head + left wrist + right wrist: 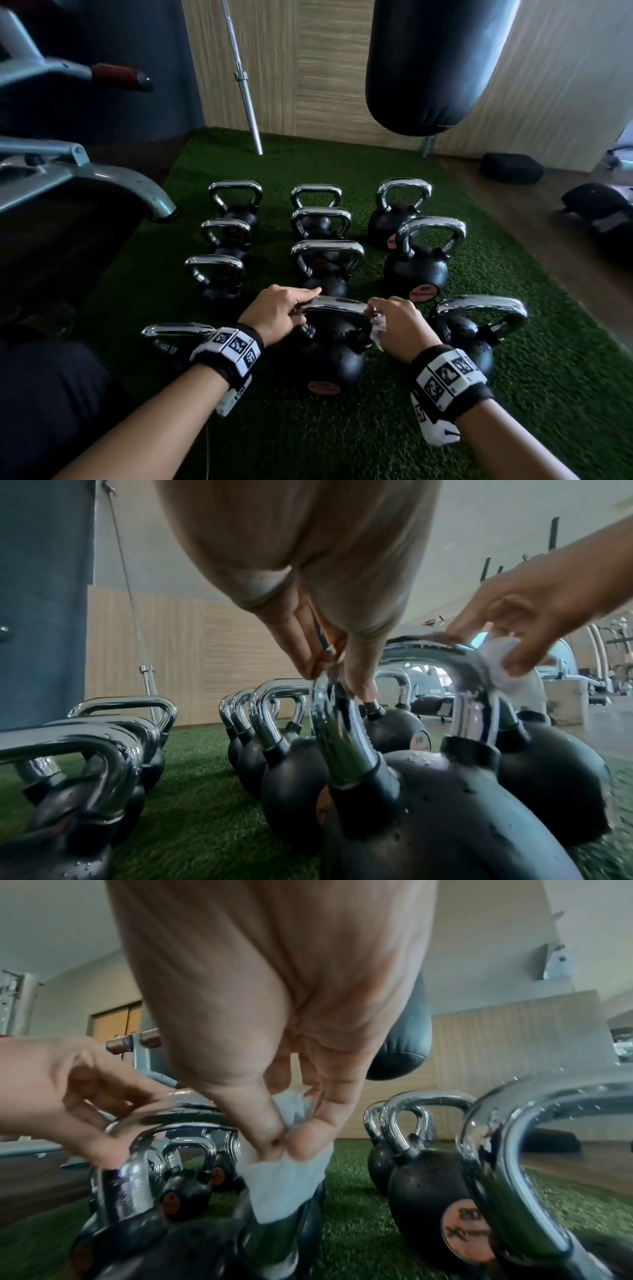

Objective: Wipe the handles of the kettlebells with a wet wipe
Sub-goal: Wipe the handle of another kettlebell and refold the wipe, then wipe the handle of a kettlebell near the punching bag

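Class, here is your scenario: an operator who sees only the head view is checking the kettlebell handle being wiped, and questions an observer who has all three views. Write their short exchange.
Operator: I see the right hand at the right end of the handle. How is the wet wipe held?
Observer: The right wrist view shows it pinched between thumb and fingertip, hanging down over the handle's right leg.
Operator: Is the chrome wet?
Observer: Yes. The left wrist view shows droplets along the handle's left leg and on the black body of the kettlebell.
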Available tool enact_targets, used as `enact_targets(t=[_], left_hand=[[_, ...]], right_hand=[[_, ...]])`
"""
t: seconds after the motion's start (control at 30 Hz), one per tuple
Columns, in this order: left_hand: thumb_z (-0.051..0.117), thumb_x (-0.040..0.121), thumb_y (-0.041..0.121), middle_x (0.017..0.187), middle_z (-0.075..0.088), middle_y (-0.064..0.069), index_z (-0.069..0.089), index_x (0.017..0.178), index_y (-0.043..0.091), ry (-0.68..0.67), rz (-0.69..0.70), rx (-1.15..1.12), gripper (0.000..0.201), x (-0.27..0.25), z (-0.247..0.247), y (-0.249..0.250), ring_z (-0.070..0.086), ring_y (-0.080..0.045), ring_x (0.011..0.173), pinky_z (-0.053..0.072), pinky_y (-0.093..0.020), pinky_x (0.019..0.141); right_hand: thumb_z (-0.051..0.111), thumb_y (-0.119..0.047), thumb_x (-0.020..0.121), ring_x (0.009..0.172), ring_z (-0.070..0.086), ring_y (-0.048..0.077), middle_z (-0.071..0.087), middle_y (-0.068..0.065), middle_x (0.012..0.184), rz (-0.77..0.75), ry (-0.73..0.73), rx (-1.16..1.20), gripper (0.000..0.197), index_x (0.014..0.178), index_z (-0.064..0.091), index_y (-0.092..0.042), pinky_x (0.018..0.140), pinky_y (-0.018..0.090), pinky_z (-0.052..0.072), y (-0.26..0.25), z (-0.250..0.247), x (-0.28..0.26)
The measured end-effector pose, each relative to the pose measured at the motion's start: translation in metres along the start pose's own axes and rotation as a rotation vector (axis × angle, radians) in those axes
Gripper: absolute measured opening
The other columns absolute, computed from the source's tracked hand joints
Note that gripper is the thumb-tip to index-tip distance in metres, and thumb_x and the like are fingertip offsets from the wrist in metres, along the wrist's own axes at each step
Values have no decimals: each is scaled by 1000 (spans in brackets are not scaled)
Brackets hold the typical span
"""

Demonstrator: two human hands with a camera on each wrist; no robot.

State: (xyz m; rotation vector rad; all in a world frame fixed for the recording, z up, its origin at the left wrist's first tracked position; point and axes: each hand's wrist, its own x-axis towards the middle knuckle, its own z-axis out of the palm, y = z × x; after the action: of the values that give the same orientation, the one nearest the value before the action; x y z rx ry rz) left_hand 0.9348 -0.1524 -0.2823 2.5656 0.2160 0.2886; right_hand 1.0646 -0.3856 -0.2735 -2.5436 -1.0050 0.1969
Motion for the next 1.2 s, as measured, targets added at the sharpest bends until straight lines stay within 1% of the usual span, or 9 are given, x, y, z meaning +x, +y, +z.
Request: enact_targets(t=[0.3,0.47,0.67,0.77,0.83,0.93,1.0,1.07,1.2], left_hand=[[84,74,8,118,76,8,67,130,38,35,-83,17,66,2,3,0,71,-9,106,51,-17,96],[84,77,12,118,75,9,65,132,38,62,-90,34,63,-4,5,1,71,-9,106,49,-13,95],[79,80,22,120,75,10,66,133,33,69,-82,66,56,-2,1,17,69,-10,112,51,-22,99],[71,85,36,143,59,15,55,145,32,83,0,160,62,1,12,47,44,-9,143,29,-23,120],[66,90,33,147,49,24,50,148,34,97,85,110,60,3,24,76,33,0,146,17,-12,118],[64,90,30,140,51,28,49,147,40,-6,127,-109,60,4,53,123,44,9,133,31,-10,112],[68,88,28,134,57,25,47,144,45,-78,26,-278,62,10,82,145,53,6,124,45,-18,105],[74,84,29,132,59,16,41,142,42,-145,-172,-395,69,25,116,161,59,-4,120,52,-23,98],[82,82,41,149,52,-5,26,156,17,-215,-598,-461,96,57,189,180,54,-23,132,43,-29,106]], right_hand=[[65,-4,89,102,68,28,62,5,117,-9,95,82,60,146,53,-20,88,36,56,0,16,-15],[65,1,87,103,67,22,63,2,118,-7,130,89,63,146,54,-20,84,21,48,2,20,-10],[69,-4,88,99,64,13,66,0,113,-26,107,183,65,146,53,-29,83,19,47,15,5,-9],[74,-7,83,99,67,15,71,-1,106,-35,275,249,57,135,63,-28,84,21,46,32,-27,-13],[79,-8,79,87,67,15,73,-6,94,-13,449,277,43,117,71,-27,79,24,49,51,-49,-19],[82,-18,80,78,63,19,71,-8,81,120,619,294,20,95,73,-27,75,31,50,87,-82,-31],[82,-22,80,78,62,19,71,-6,80,203,649,315,13,89,74,-26,72,26,47,115,-97,-40],[83,-17,78,76,62,17,70,-4,81,260,683,353,12,85,75,-23,65,7,39,138,-105,-51],[86,-8,73,84,60,16,67,0,92,317,790,367,18,86,78,-19,70,-5,34,167,-109,-60]])
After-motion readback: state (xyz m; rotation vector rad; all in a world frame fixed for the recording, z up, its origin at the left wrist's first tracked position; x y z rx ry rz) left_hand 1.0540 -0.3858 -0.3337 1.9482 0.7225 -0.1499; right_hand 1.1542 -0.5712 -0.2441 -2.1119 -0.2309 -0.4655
